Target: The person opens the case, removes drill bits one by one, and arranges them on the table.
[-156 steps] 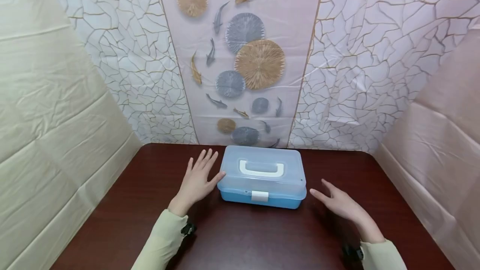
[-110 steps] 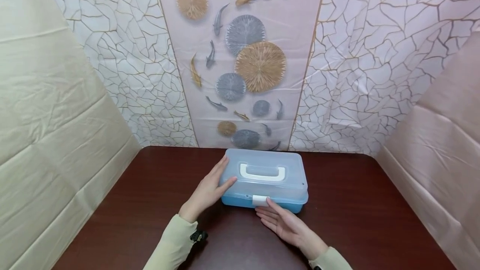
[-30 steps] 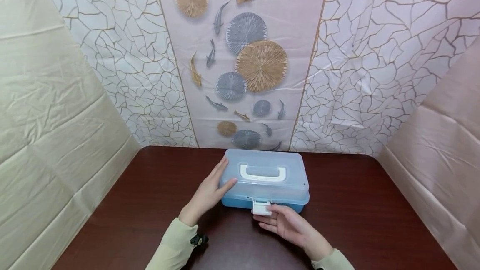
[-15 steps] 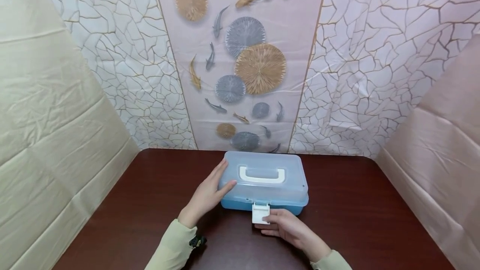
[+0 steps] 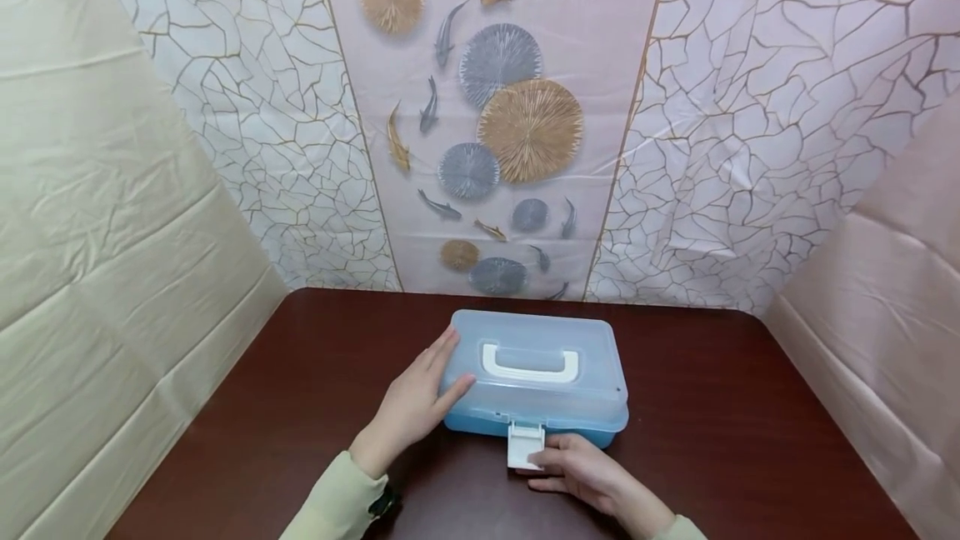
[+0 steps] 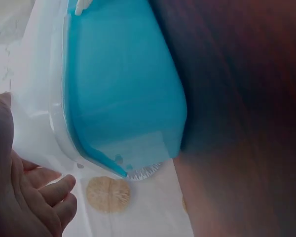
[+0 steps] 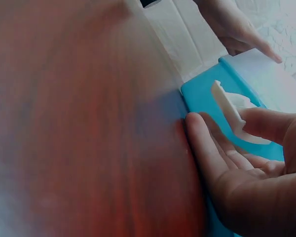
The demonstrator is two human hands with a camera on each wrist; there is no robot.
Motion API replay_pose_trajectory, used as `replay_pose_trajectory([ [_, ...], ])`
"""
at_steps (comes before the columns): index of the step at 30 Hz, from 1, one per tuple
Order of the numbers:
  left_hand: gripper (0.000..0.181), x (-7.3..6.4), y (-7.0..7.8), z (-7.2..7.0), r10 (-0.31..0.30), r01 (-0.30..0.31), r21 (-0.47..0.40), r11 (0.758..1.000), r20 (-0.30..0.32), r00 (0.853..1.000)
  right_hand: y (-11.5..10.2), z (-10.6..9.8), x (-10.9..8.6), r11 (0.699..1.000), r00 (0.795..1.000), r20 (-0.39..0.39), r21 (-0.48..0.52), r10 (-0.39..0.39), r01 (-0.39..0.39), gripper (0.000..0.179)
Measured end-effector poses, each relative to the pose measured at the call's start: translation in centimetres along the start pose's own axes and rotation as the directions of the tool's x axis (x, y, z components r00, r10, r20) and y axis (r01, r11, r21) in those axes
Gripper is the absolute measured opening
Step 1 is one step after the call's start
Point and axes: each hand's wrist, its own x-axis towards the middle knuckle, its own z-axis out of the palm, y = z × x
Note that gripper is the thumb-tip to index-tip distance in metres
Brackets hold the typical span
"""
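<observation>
Right-hand grip grasps the white latch, thumb on its upward face and the other fingers curled beneath. Left-hand grip is released, holding nothing, its fingers laid along the left side of the lid and the thumb over the near left corner. Each forearm wears a pale green sleeve, and a black device shows at the left wrist.

Between the two lies the plastic storage box, lid down on its blue base. Its latch stands out from the front wall, tilted toward the wearer, and a white carrying handle lies on top. Dark reddish-brown tabletop carries the box, which sits toward the far edge.

Beyond, creased cream cloth slopes up at the left and pinkish cloth at the right. Farthest back hangs a backdrop: crackle-patterned outer sections flank a pale pink strip of grey and gold fish and round, lily-pad-like discs.
</observation>
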Motion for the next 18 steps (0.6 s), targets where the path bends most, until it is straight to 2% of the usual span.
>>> replay_pose_trajectory([
  [5, 0.081, -1.1, 0.5, -0.3, 0.030, -0.030, 0.038, 0.999, 0.006, 1.000, 0.6, 0.3, -0.7, 1.000, 1.000, 0.017, -0.013, 0.008, -0.008, 0.036],
  [11, 0.103, -2.1, 0.4, -0.7, 0.085, -0.087, 0.057, 0.995, 0.039, 0.996, 1.2, 0.8, -1.3, 1.000, 0.999, 0.029, -0.010, 0.013, -0.013, 0.042],
  [18, 0.104, -2.4, 0.6, -1.2, 0.125, -0.125, 0.112, 0.986, 0.004, 0.992, 1.2, 1.2, -1.5, 1.000, 0.999, 0.048, -0.004, -0.002, 0.002, 0.041],
])
